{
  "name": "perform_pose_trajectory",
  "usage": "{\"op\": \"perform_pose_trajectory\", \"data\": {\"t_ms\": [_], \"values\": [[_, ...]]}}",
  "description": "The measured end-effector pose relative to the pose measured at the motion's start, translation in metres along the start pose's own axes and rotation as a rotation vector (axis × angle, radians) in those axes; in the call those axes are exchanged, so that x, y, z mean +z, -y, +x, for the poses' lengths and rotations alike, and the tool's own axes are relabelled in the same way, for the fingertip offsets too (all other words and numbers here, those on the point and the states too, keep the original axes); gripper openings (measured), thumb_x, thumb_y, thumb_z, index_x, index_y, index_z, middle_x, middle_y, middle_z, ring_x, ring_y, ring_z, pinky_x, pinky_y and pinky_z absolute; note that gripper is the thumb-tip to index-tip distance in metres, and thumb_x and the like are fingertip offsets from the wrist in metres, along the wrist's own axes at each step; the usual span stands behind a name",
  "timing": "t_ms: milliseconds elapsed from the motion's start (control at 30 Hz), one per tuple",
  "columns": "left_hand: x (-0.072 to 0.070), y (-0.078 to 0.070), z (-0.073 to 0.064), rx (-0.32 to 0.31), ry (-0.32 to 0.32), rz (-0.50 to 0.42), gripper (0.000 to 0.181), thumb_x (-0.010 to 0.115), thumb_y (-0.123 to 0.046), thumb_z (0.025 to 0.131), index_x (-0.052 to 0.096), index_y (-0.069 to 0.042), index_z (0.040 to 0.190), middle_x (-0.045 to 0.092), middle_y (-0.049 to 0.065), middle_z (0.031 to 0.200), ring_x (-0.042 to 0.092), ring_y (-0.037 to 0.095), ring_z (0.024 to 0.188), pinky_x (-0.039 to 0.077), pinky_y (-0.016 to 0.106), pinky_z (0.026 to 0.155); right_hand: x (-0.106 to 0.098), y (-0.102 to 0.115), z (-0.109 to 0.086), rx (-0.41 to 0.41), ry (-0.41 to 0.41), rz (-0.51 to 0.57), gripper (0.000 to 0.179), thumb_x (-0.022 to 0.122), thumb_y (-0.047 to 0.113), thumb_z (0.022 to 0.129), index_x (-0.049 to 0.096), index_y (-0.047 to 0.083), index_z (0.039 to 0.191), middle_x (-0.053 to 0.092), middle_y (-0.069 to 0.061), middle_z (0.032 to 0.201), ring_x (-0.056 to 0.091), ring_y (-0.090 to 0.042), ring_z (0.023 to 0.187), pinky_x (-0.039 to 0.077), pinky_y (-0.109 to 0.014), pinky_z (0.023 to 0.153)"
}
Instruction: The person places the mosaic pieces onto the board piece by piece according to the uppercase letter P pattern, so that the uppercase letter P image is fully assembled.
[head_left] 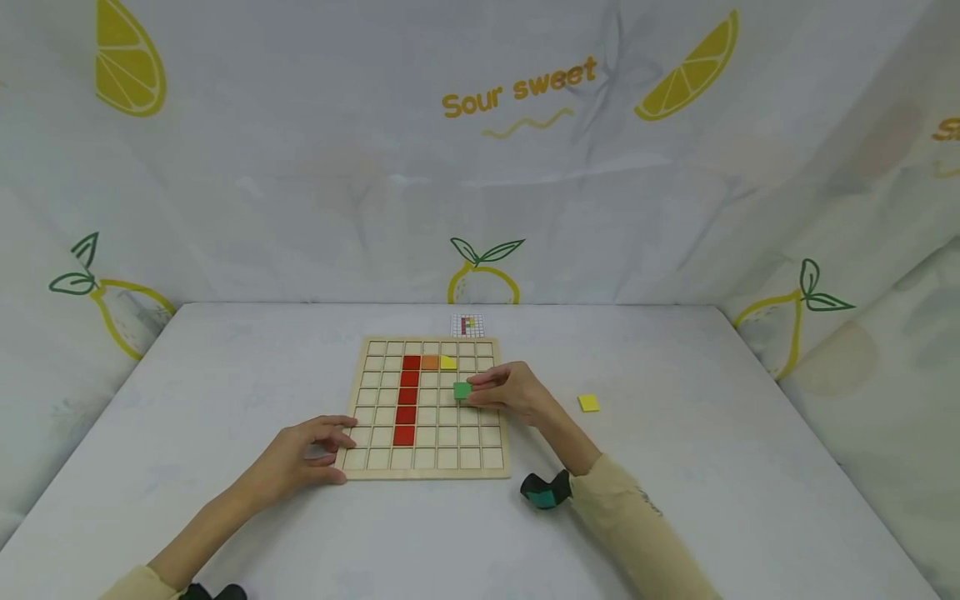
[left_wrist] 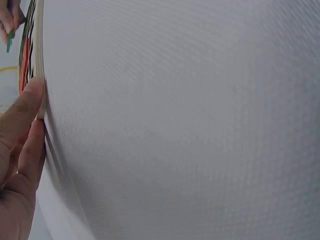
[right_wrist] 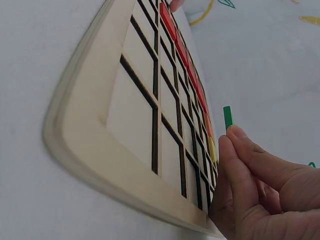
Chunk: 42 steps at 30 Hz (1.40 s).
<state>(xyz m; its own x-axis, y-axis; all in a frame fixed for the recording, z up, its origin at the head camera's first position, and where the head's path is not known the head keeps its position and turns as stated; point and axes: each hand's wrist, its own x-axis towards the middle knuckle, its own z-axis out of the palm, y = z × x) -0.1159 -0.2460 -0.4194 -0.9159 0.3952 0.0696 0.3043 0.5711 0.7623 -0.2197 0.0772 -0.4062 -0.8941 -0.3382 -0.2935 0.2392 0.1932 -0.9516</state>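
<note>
A wooden grid board (head_left: 450, 474) lies flat on the table, with a column of red tiles (head_left: 407, 414), an orange tile (head_left: 430, 362) and a yellow tile (head_left: 447, 363) in its cells. At the board's front left corner, my left hand (head_left: 303, 454) holds the rim between fingers and thumb. My right hand (head_left: 513, 390) pinches a green tile (head_left: 462, 391) by one edge over the right part of the grid. In the right wrist view the green tile (right_wrist: 228, 117) shows edge-on, sticking out past the thumb and fingertip (right_wrist: 238, 132).
A loose yellow tile (head_left: 588, 403) lies on the table right of the board. Behind the board is a small printed pattern card (head_left: 468, 326). A black and teal strap (head_left: 546, 491) is at the right sleeve. A lemon-print cloth (head_left: 337, 167) closes off the back.
</note>
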Motion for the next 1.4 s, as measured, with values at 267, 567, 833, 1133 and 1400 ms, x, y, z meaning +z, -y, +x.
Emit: {"op": "perform_pose_trajectory", "data": {"t_ms": [267, 567, 833, 1133, 1400], "values": [[0.000, 0.001, 0.000, 0.009, 0.001, 0.008, 0.034, 0.083, -0.013, 0.071, 0.068, -0.007, 0.101, 0.056, 0.017, 0.130, 0.058, 0.020, 0.092, 0.058, 0.027, 0.078, 0.015, 0.002, 0.007, -0.032, -0.018, -0.035, 0.024, 0.073, -0.009, 0.078, 0.067, -0.012, 0.101, 0.071, -0.009, 0.083, 0.068, -0.013, 0.073, 0.060, -0.028, 0.073], [-0.001, 0.000, 0.000, 0.014, 0.003, -0.011, 0.034, 0.083, -0.014, 0.071, 0.068, -0.006, 0.101, 0.055, 0.019, 0.130, 0.059, 0.023, 0.094, 0.058, 0.027, 0.079, 0.027, 0.005, 0.008, -0.037, -0.060, -0.084, 0.020, 0.075, -0.007, 0.078, 0.069, -0.009, 0.096, 0.069, -0.008, 0.078, 0.067, -0.012, 0.068, 0.060, -0.028, 0.070], [-0.001, 0.000, 0.000, -0.006, 0.009, -0.022, 0.034, 0.083, -0.011, 0.071, 0.068, -0.006, 0.101, 0.055, 0.019, 0.130, 0.059, 0.024, 0.095, 0.058, 0.026, 0.079, 0.032, 0.005, 0.009, -0.040, -0.106, -0.163, 0.016, 0.076, -0.004, 0.077, 0.071, -0.005, 0.092, 0.069, -0.008, 0.077, 0.067, -0.013, 0.067, 0.060, -0.026, 0.066], [0.000, 0.002, -0.001, 0.010, 0.008, -0.037, 0.033, 0.083, -0.011, 0.071, 0.068, -0.006, 0.101, 0.054, 0.019, 0.131, 0.059, 0.025, 0.096, 0.058, 0.027, 0.080, 0.040, 0.005, 0.010, -0.074, -0.114, -0.271, 0.016, 0.079, 0.001, 0.077, 0.071, -0.002, 0.090, 0.069, -0.006, 0.075, 0.063, -0.010, 0.066, 0.058, -0.022, 0.064], [0.000, 0.002, 0.000, 0.009, -0.005, -0.021, 0.034, 0.083, -0.011, 0.070, 0.068, -0.006, 0.100, 0.055, 0.019, 0.130, 0.059, 0.022, 0.095, 0.058, 0.026, 0.079, 0.044, 0.006, 0.015, -0.099, -0.126, -0.425, 0.016, 0.082, 0.006, 0.075, 0.072, 0.003, 0.088, 0.067, -0.002, 0.073, 0.059, -0.009, 0.066, 0.052, -0.017, 0.062]]}}
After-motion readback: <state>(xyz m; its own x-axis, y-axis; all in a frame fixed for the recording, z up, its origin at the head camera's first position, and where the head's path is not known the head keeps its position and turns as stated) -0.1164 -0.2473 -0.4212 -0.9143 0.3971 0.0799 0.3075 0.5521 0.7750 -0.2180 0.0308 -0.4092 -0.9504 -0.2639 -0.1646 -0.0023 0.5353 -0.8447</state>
